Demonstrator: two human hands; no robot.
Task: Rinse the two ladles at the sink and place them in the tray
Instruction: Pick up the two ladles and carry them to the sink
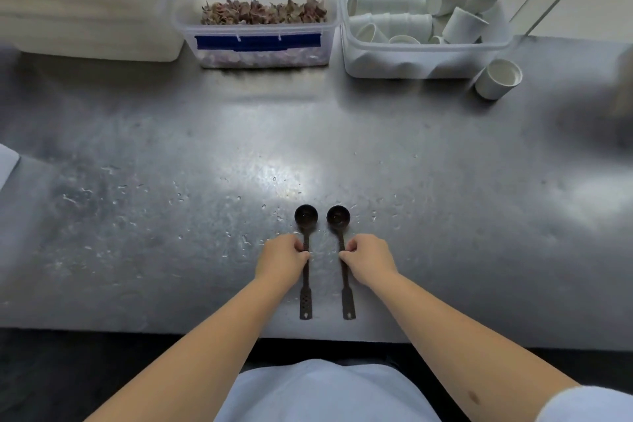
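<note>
Steel counter (137, 154) here, pretty wet, with droplets scattered all over the middle of it. Two dark ladles lie flat on it side by side close to the near edge, parallel to each other, bowls pointing away from the person and the flat perforated handle ends nearly at the edge. Small gap between them, not touching.

Left hand (282, 259) is curled up with the fingertips pinching the stem of the left ladle (306, 271) about halfway along. Right hand (368, 260) does the same thing on the right ladle (342, 267), fingers bunched tight on the stem. Both ladles look like they're resting on the counter, though I can't tell for sure if they're lifted a hair.

Along the far edge there's a row of plastic tubs. The middle tub (257, 44) has blue clips and is holding some dried reddish-brown stuff. To its right, a clear tub (424, 58) is full of white paper cups (411, 7) jumbled in every direction, some nested in stacks. One loose cup (498, 79) lies on its side just beside that tub's near right corner. At the far left corner sits a big white container (92, 10), blurry. Pale blue clothing (325, 394) shows at the bottom.
</note>
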